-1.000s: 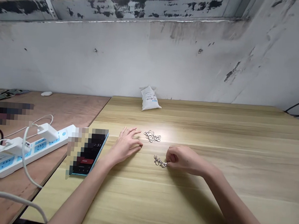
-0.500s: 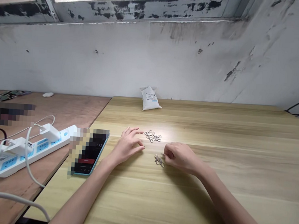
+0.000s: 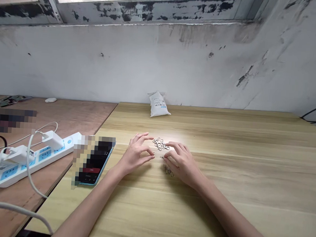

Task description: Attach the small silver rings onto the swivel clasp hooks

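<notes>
A loose pile of silver swivel clasps [image 3: 159, 144] lies on the wooden table between my hands. My left hand [image 3: 136, 155] is at the pile's left, thumb and forefinger pinched together around a tiny bit of metal too small to make out, other fingers stretched. Between the thumb and forefinger of my right hand [image 3: 180, 161] is a small metal clasp [image 3: 162, 157], mostly covered by the fingertips. Its other fingers reach to the pile's right edge. A smaller group of clasps [image 3: 168, 170] lies just below the right hand, partly hidden by it.
A phone [image 3: 96, 164] lies left of my left forearm. Further left, a white power strip [image 3: 40, 157] with plugs and cables rests on a brown table [image 3: 93, 114]. Against the wall at the back sits a white plastic packet [image 3: 159, 105] with a printed label.
My right hand has moved left and away from me, from beside the smaller group toward my left hand, bringing a clasp with it. The left hand has shifted only slightly.
</notes>
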`<action>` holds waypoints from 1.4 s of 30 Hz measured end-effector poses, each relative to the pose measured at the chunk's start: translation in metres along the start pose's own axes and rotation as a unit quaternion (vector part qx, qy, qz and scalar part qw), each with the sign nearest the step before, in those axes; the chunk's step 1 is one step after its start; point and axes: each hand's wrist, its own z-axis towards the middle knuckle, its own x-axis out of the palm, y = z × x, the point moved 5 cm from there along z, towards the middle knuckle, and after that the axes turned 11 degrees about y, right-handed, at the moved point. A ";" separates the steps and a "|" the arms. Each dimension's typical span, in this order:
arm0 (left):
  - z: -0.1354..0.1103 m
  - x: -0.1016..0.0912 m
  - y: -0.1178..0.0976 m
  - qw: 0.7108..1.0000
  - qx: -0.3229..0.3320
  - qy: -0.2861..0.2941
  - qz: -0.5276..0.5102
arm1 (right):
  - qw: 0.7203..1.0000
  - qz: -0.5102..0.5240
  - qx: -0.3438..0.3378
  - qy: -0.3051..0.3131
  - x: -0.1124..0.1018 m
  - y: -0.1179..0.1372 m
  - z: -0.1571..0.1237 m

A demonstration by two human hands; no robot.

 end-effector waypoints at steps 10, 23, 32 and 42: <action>0.002 0.007 -0.009 1.000 0.021 0.011 0.001 | 0.999 -0.040 -0.010 -0.029 -0.003 0.003 0.001; 0.002 0.008 -0.010 1.000 0.015 0.021 0.015 | 0.999 -0.048 -0.013 -0.010 0.000 0.006 0.002; 0.002 0.007 -0.010 0.999 0.011 0.024 0.023 | 0.999 -0.037 -0.017 -0.004 0.000 0.006 0.002; 0.002 0.010 -0.013 0.999 0.018 0.037 0.025 | 0.997 -0.060 -0.037 0.016 0.009 0.009 0.001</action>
